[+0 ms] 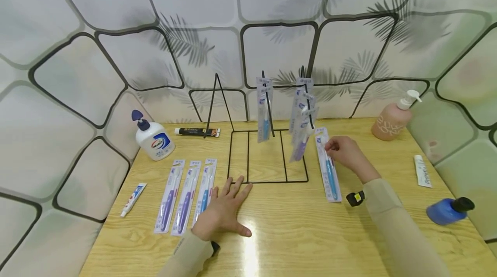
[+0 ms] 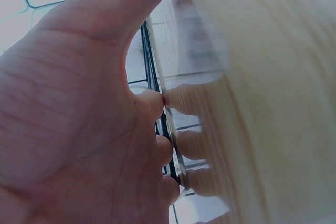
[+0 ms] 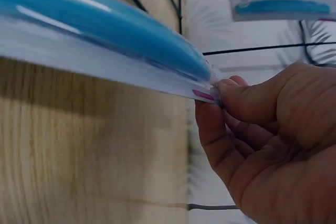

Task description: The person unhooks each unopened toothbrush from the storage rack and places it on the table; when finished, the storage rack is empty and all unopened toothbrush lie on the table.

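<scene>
My right hand (image 1: 348,155) pinches the edge of a blue toothbrush in its clear blister pack (image 1: 330,177), just right of the black wire rack (image 1: 268,182). In the right wrist view, thumb and forefinger grip the pack (image 3: 131,35), which is tilted over the wood. My left hand (image 1: 223,215) lies spread on the table, fingertips at the rack's front bar. Beside it rest three more packed toothbrushes, two purple and one blue (image 1: 203,195), the blue one partly hidden by that hand. On the rack's arms hang a blue packed toothbrush (image 1: 265,117) and several packs in a row (image 1: 300,139).
At the left stand a white pump bottle (image 1: 156,141), a black toothpaste tube (image 1: 198,132) and a small white tube (image 1: 133,199). On the right are a pink pump bottle (image 1: 392,121), a white tube (image 1: 422,171) and a blue bottle (image 1: 444,212). Patterned cloth (image 1: 279,1) walls the table.
</scene>
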### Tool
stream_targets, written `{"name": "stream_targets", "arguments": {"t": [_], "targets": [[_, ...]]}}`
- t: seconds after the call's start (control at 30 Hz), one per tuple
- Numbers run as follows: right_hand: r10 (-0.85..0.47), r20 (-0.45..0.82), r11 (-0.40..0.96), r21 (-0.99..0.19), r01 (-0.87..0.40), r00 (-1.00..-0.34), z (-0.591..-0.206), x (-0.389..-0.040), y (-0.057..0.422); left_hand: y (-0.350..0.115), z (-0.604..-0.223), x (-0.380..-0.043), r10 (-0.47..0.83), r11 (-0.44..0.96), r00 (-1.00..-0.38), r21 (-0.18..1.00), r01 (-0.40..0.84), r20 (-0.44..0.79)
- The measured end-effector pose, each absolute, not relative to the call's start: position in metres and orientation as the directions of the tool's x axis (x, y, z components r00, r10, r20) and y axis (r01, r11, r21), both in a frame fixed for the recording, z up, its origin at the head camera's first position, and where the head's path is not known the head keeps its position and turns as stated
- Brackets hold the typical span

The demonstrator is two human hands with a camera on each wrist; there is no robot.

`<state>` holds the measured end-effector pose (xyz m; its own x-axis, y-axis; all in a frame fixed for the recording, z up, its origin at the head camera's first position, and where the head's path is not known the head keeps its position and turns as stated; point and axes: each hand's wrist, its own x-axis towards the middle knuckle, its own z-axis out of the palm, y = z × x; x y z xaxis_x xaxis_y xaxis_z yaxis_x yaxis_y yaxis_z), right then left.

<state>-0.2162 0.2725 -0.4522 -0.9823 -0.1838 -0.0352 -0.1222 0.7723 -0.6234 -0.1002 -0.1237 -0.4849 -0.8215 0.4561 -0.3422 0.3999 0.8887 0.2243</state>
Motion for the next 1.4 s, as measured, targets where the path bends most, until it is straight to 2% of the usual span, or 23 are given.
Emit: {"name": "stream_targets", "arguments": {"t": [0.17, 0.3, 0.47, 0.63, 0.8, 0.93, 1.03, 1.1, 1.23, 1.4], "targets": [[-0.201, -0.137, 0.757, -0.65, -0.065, -0.97, -0.464, -0.234, 0.277, -0.122, -0.484, -0.098, 0.455, 0.889, -0.822, 0.232, 0.395, -0.342], [-0.201, -0.174, 0.788, -0.613, -0.054, -0.964, -0.47, -0.24, 0.279, -0.122, -0.485, -0.098, 0.454, 0.889, -0.824, 0.237, 0.392, -0.341], [-0.185, -0.133, 0.841, -0.534, -0.087, -0.974, -0.472, -0.243, 0.28, -0.123, -0.486, -0.099, 0.451, 0.89, -0.826, 0.238, 0.389, -0.338], [-0.155, -0.108, 0.857, -0.509, -0.079, -0.982, -0.471, -0.242, 0.278, -0.123, -0.486, -0.1, 0.449, 0.891, -0.828, 0.236, 0.388, -0.335], [-0.145, -0.087, 0.864, -0.497, -0.084, -0.986, -0.454, -0.216, 0.27, -0.122, -0.485, -0.1, 0.455, 0.888, -0.824, 0.244, 0.39, -0.338], [-0.31, -0.021, 0.795, -0.555, -0.247, -0.951, -0.436, -0.177, 0.245, -0.122, -0.483, -0.1, 0.448, 0.893, -0.825, 0.228, 0.389, -0.346], [-0.46, 0.046, 0.665, -0.644, -0.378, -0.887, -0.424, -0.151, 0.211, -0.122, -0.483, -0.102, 0.444, 0.895, -0.828, 0.212, 0.392, -0.343], [-0.5, 0.086, 0.578, -0.708, -0.406, -0.862, -0.418, -0.14, 0.183, -0.122, -0.482, -0.103, 0.444, 0.895, -0.83, 0.207, 0.394, -0.338], [-0.437, 0.152, 0.456, -0.812, -0.364, -0.886, -0.411, -0.134, 0.13, -0.122, -0.483, -0.103, 0.439, 0.898, -0.829, 0.202, 0.391, -0.347], [-0.272, 0.148, 0.418, -0.872, -0.255, -0.951, -0.401, -0.148, 0.093, -0.121, -0.485, -0.102, 0.431, 0.902, -0.824, 0.196, 0.384, -0.369]]}}
